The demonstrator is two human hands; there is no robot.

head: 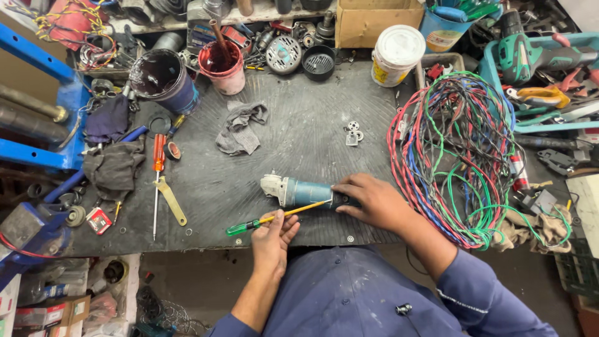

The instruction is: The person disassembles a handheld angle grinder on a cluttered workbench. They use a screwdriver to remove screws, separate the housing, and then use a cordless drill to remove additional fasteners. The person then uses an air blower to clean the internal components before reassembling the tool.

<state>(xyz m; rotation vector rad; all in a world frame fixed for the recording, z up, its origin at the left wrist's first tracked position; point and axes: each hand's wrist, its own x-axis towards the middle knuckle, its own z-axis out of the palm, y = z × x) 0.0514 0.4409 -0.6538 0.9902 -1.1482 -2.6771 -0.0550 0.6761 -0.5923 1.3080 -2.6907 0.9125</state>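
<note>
The right hand [374,201] lies over the rear part of a blue-green angle grinder [306,191], its grip closed around the body, and I think it presses the tool down so that it does not roll on the tabletop [299,106]. The grinder lies on its side near the front edge of the black ribbed mat, with its grey head pointing to the person's left. The left hand [273,240] pinches a screwdriver [274,218] between thumb and fingers; the yellow shaft goes up to the right and its tip reaches the grinder body just beside the right hand, while the green handle end points away to the left. It seems that one hand keeps the tool steady and the other one guides the tip. To the right, a big bundle of wires [462,156] in red, blue, green and black lies very near to the right forearm, so there is little room on that side. To the left there is more open mat, only a red screwdriver [158,181] and a flat wrench [171,201] lie well apart. A grey rag [240,128] and some small metal parts [354,133] rest further back, in the middle. Along the far edge stand a dark bucket [163,75], a red cup [223,65] and a white jar [396,55].
</note>
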